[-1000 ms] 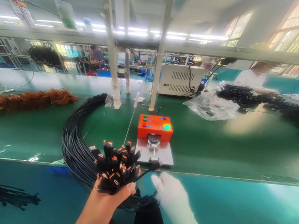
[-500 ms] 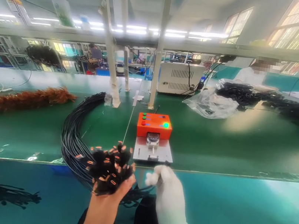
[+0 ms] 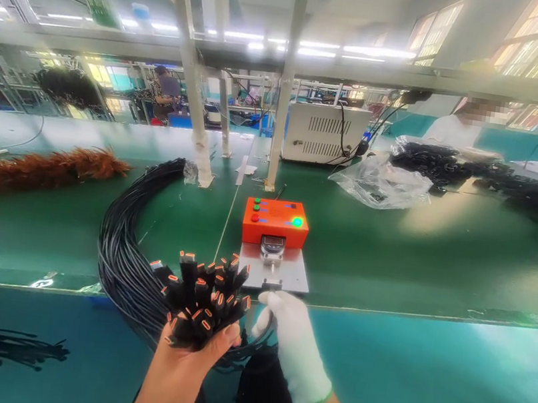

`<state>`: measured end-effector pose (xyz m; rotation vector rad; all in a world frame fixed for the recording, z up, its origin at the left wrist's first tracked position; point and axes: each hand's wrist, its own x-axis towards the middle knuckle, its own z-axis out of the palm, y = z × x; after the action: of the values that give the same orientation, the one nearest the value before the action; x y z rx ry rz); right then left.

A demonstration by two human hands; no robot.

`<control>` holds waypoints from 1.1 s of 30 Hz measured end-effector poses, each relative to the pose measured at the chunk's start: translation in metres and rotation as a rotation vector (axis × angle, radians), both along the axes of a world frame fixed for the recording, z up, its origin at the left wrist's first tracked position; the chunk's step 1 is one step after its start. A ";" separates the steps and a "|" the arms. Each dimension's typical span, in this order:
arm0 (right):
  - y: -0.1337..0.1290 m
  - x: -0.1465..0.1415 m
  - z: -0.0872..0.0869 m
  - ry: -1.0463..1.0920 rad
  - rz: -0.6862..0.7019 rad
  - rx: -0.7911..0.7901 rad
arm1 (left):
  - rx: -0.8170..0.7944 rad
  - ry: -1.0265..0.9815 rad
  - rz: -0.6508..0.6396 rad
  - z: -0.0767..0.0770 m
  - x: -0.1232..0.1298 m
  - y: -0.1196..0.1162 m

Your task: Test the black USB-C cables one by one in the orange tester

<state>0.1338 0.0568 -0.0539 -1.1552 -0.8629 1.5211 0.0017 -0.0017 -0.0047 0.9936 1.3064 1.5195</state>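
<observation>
My bare left hand is wrapped round a thick bundle of black cable connectors, their flat ends edged in orange and pointing up and away. From that bundle the black cables curve back over the table to the left. My right hand, in a white glove, has its fingers closed at the front edge of a metal plate. A thin black cable shows under those fingers; its end is hidden. Behind the plate sits an orange box with buttons, a lit green lamp and a small round gauge.
The green table has upright posts carrying a shelf. A white metal case and a clear plastic bag lie beyond the box. Brown bundled wires lie left; dark cables hang lower left. A person sits at the far right.
My right hand has moved slightly forward and left, its fingertips now at the plate's front edge. My left hand still grips the bundle, whose connectors have shifted a little. The view has turned slightly.
</observation>
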 end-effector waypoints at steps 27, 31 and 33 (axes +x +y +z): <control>-0.050 -0.011 0.060 -0.056 0.025 0.345 | 0.007 -0.042 -0.093 0.005 0.002 0.001; -0.039 -0.017 0.035 0.154 -0.194 0.163 | -0.007 -0.099 0.077 0.006 0.004 -0.004; -0.031 -0.008 0.020 0.132 -0.212 0.099 | -0.015 -0.130 0.095 0.008 0.005 -0.005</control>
<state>0.1254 0.0262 -0.0336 -1.0276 -0.6959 1.3495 0.0071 -0.0067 0.0031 0.8190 1.2860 1.6157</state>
